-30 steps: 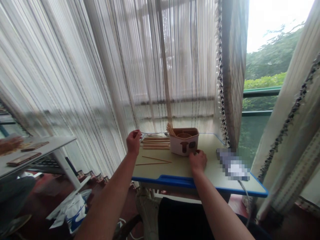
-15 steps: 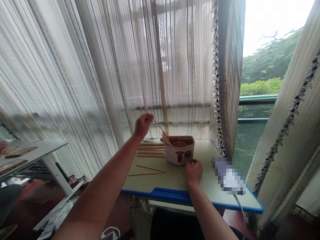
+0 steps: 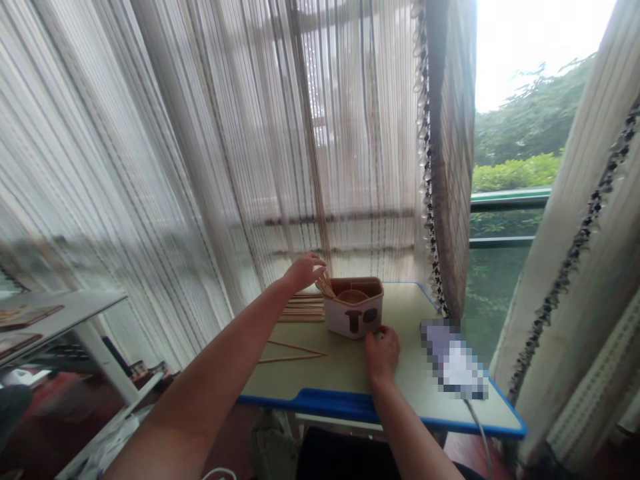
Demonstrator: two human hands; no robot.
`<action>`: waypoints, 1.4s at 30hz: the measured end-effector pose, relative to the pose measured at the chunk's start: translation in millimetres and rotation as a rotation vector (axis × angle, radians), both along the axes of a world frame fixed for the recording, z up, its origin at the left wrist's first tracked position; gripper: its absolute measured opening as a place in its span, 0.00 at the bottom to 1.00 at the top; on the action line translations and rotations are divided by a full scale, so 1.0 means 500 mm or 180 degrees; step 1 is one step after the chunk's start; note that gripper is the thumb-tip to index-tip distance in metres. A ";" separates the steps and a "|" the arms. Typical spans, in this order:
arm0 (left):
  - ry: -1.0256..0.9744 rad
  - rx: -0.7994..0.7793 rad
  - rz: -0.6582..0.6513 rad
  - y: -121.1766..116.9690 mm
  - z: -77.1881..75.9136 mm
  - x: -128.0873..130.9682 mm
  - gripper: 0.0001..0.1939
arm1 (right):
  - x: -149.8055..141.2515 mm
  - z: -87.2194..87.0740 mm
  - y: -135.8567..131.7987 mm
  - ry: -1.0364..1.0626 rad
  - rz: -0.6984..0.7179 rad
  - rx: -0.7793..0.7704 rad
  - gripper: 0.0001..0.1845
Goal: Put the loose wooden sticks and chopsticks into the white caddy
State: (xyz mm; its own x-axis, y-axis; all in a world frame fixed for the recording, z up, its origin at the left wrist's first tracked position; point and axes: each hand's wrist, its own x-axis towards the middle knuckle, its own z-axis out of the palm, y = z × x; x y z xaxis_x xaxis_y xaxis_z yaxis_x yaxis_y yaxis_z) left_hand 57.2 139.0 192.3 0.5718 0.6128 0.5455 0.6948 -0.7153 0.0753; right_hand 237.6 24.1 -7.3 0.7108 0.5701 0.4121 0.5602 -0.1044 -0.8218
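Observation:
A pinkish-white storage box with a brown rim and brown markings stands on the desk. Thin wooden sticks lean in a bundle at its left corner. Over their tops, my left hand has its fingers closed around the upper end of a stick, partly hidden. My right hand rests by the box's lower right front, fingers curled; a small pale greenish spot shows between them, too small to name. Left of the box lies a row of longer wooden sticks, partly behind my left arm. Two separate sticks lie nearer me, meeting at a point.
The pale desk has a blue edge. A blurred-out device with a cable lies at its right. Striped curtains hang right behind the desk. Another table with boards on it stands at the far left.
My left hand has come down and to the right with the stick, from above the bundle to its tops. My right hand stays beside the box. The view has shifted slightly.

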 end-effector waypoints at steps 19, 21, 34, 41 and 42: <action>-0.0049 0.0711 0.0233 0.000 -0.095 0.064 0.19 | 0.003 -0.003 0.001 0.0024 0.0092 -0.0022 0.18; -0.0235 0.0659 0.0259 0.003 -0.100 0.065 0.21 | 0.003 -0.004 0.003 0.0025 0.0082 -0.0021 0.19; -0.1565 0.0440 0.1011 -0.089 -0.225 -0.058 0.13 | -0.002 0.011 -0.010 -0.0056 0.0011 -0.0091 0.20; -0.0760 -0.0203 0.2239 -0.164 -0.374 -0.174 0.14 | -0.004 0.012 -0.010 -0.0008 -0.0003 -0.0012 0.19; -0.0767 -0.0217 0.2404 -0.168 -0.376 -0.180 0.15 | -0.004 0.013 -0.011 -0.0001 0.0001 -0.0013 0.19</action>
State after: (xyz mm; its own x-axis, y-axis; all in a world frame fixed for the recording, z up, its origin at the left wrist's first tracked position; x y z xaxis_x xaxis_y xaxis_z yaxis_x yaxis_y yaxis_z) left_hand -32.7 55.0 4.2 -0.1405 0.8242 0.5486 0.9490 -0.0457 0.3118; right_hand 235.5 18.7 -0.8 0.7105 0.5719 0.4100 0.5604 -0.1075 -0.8212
